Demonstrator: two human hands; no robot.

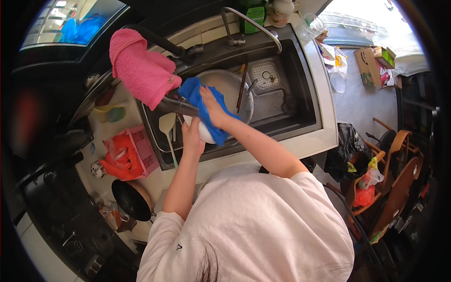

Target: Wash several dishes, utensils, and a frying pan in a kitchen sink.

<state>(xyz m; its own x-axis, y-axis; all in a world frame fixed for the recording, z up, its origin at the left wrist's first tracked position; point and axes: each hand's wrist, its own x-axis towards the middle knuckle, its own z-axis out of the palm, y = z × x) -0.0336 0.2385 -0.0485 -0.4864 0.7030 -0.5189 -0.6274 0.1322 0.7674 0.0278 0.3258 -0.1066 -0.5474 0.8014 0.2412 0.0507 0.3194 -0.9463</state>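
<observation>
My left hand [192, 135] grips a white bowl [205, 132] by its near left side, over the left part of the dark sink [289, 121]. A blue cloth [211, 105] drapes across the bowl and hides much of it. Spread on top of the cloth, my right hand [213, 107] presses it with the fingers pointing away from me. Beyond the cloth, a large round metal basin [225, 83] sits in the sink. Dark chopsticks [242, 86] lean in that basin. The black faucet spout [178, 105] reaches close above the bowl.
A pink towel [141, 67] hangs over the faucet. Left of my left hand lies a pale spatula [167, 123]. A pink plastic basket [144, 151] holding a red bag [121, 160] and a black pan [130, 201] stand on the left counter. A glass jar [312, 26] occupies the back right corner.
</observation>
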